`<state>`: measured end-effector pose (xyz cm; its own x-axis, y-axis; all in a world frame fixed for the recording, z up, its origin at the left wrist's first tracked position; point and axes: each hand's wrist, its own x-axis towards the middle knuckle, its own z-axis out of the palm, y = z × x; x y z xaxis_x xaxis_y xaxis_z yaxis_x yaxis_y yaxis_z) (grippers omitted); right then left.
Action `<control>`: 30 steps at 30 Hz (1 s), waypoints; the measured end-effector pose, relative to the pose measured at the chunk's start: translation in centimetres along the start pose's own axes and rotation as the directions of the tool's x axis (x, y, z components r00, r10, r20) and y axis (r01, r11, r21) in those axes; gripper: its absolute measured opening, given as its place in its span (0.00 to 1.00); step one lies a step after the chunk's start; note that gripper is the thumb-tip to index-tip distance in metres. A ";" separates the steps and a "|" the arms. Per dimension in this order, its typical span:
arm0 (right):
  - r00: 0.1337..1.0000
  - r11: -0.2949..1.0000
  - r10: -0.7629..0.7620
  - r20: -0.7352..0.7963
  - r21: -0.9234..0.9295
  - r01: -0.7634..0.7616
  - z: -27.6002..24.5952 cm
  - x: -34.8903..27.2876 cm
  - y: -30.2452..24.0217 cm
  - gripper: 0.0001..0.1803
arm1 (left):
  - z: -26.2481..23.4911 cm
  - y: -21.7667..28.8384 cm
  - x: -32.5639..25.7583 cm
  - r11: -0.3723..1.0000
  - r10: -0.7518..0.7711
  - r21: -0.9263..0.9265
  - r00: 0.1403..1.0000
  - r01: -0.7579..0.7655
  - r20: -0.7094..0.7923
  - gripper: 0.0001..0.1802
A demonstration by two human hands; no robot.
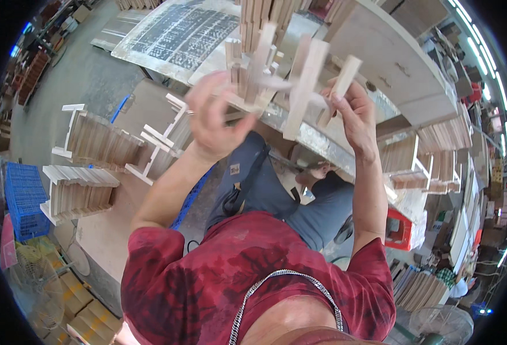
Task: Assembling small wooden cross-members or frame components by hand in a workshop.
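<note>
Firstly, blue crate [26, 201]: ribbed mesh plastic, well left of the left hand and nearer the body.
Stacked wood frames [101, 144]: pale, matt, straight-edged slats in close rows, left of the left hand.
Left hand [216, 118]: motion-blurred, fingers loosely curled, thumb apart; contact cannot be told.
Wooden piece [306, 87]: between the hands; squared pale bars, thinner links, joints lost in blur. Probably light, stiff, dry rather than slippery; links likely the weak part. Best held, by judgement, at the thick bars.
Right hand [357, 115]: closed, thumb against fingers, pinching the rightmost bar [346, 75].
Stacked boards [400, 164]: flat, smooth-looking timber, right of the right hand.
Red crate [400, 230]: hard plastic, right of that grip and nearer the body.
</note>
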<state>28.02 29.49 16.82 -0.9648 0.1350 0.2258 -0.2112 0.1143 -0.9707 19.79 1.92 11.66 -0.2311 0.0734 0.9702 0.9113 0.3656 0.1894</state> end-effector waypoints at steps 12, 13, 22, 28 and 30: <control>0.969 0.945 0.013 0.245 -0.321 0.068 2.2 17.3 4.4 0.14 | 8.0 -12.3 -7.4 0.605 -0.740 0.306 0.378 0.735 0.556 0.34; 0.966 0.950 0.014 0.256 -0.305 0.067 2.4 17.7 5.1 0.14 | 7.5 -12.4 -7.5 0.619 -0.717 0.265 0.395 0.739 0.574 0.33; 0.943 0.867 0.262 0.205 -0.478 -0.137 2.9 17.0 11.9 0.21 | 6.3 -12.2 -9.1 0.610 -0.688 0.122 0.447 0.783 0.572 0.43; 0.943 0.759 0.328 0.062 -0.612 -0.224 3.9 16.6 13.4 0.45 | 7.0 -9.9 -7.9 0.656 -0.702 0.127 0.539 0.744 0.466 0.53; 0.956 0.770 0.292 0.025 -0.600 -0.219 4.4 16.7 13.7 0.43 | 7.5 -9.8 -8.3 0.636 -0.733 0.164 0.525 0.754 0.432 0.52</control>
<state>8.32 28.98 6.95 -0.9880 0.1378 -0.0696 0.1431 0.6486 -0.7475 10.21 4.66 0.64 -0.9367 0.1714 0.3052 0.3500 0.4397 0.8271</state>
